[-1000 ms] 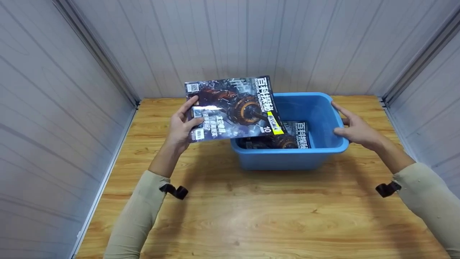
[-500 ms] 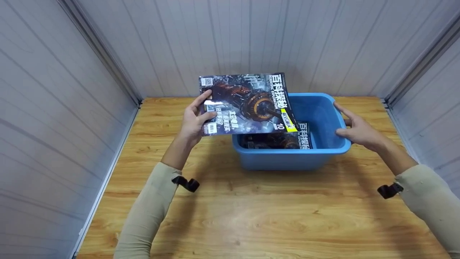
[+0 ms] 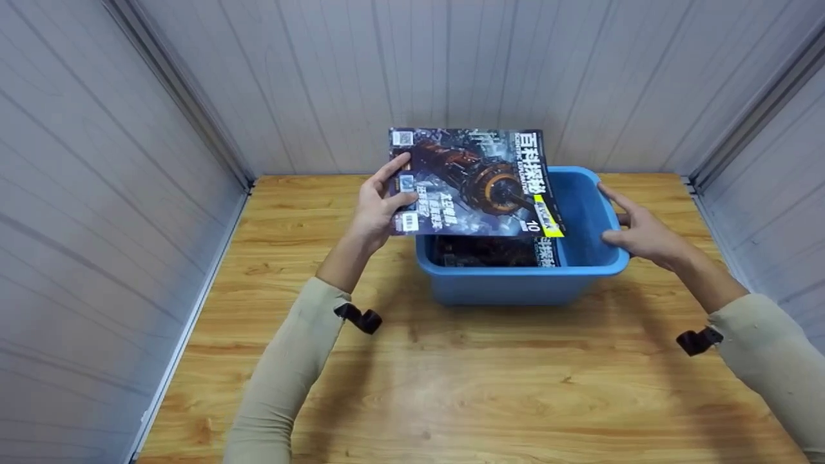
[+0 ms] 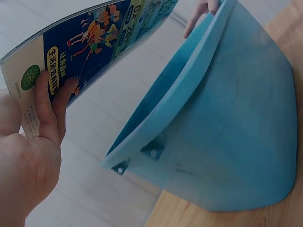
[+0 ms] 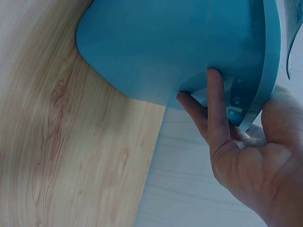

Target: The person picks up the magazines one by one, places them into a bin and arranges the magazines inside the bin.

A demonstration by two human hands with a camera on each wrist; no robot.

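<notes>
Above the blue bin (image 3: pixel 522 283), the left hand (image 3: pixel 377 212) pinched a magazine (image 3: pixel 474 183); the right hand (image 3: pixel 641 235) clasped the bin's rim.

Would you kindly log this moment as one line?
left hand holds magazine above blue bin | right hand grips bin rim | second magazine inside

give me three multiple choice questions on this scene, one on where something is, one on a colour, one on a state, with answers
1. Where is the magazine that the left hand holds?
A. above the bin
B. flat on the table
C. under the bin

2. What colour is the bin?
A. red
B. blue
C. white

3. What is the right hand doing?
A. hanging free
B. gripping the bin's rim
C. holding a magazine

1 A: it is held in the air over the bin's opening.
2 B: walls and rim are blue.
3 B: thumb on the rim, fingers under it.
</notes>
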